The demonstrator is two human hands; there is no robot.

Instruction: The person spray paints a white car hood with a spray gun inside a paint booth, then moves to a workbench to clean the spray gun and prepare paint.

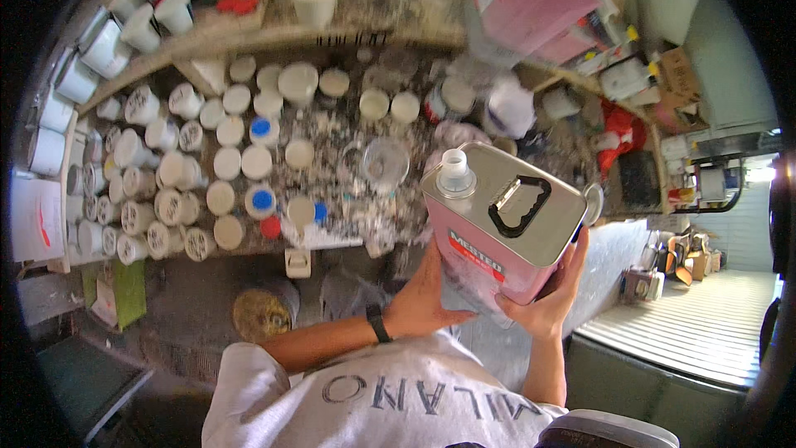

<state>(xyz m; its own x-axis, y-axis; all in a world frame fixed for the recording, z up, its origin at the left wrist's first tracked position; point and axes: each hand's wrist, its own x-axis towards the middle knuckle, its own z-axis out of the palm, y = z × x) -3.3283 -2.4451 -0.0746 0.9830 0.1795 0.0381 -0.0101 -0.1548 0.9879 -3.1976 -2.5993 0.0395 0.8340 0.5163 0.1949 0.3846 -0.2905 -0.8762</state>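
A rectangular metal can (474, 214) with a silver top and pink sides is held in front of my chest, tilted and turned. It has a white plastic spout (455, 170) at one corner and a black carrying handle (521, 207) on top. My right hand (549, 290) grips its right side, with the thumb across the front face. My left hand (421, 294) is against its lower left side, thumb stretched beneath; some of its fingers are hidden behind the can. Below the can, clear plastic film (464, 282) seems to cover part of its pink side.
Many white lidded tubs (172, 168) crowd the left of the stained workbench. A clear round container (385, 164) stands mid-bench, near blue lids (264, 199) and a red lid (271, 226). A larger pink can (535, 0) sits on the upper shelf. Below stands a bucket (265, 313).
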